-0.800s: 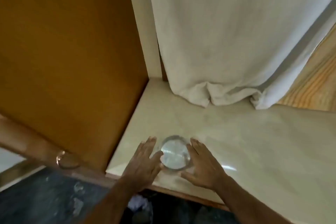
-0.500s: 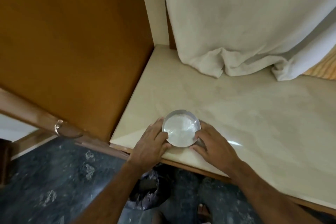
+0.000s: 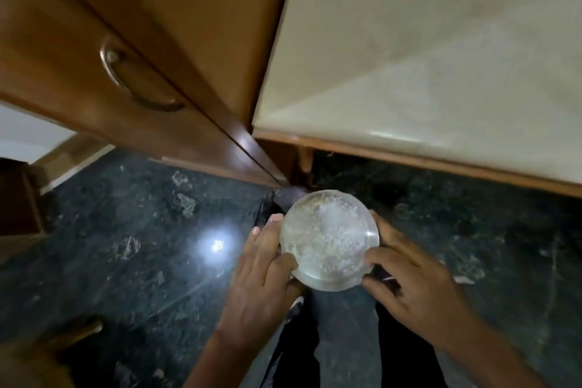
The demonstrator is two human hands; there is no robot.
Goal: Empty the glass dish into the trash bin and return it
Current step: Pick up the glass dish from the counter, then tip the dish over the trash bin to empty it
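Note:
The round glass dish point(image 3: 329, 239) holds pale crumbs and ash-like bits. It is off the counter and hangs level over the dark floor. My left hand point(image 3: 261, 268) grips its left rim and my right hand point(image 3: 412, 277) grips its right rim. A dark bin liner point(image 3: 277, 201) shows just behind the dish at the cabinet's foot; most of the bin is hidden by the dish and my hands.
The cream counter top point(image 3: 425, 57) with a wooden edge fills the upper right. A brown cabinet with a metal handle point(image 3: 132, 82) stands on the left. The dark speckled floor point(image 3: 126, 246) carries a bright light reflection. My legs are below the dish.
Both hands closed on the dish and lifted it off the counter, bringing it toward me and down over the floor. The view tilted downward, so the white cloth is out of sight.

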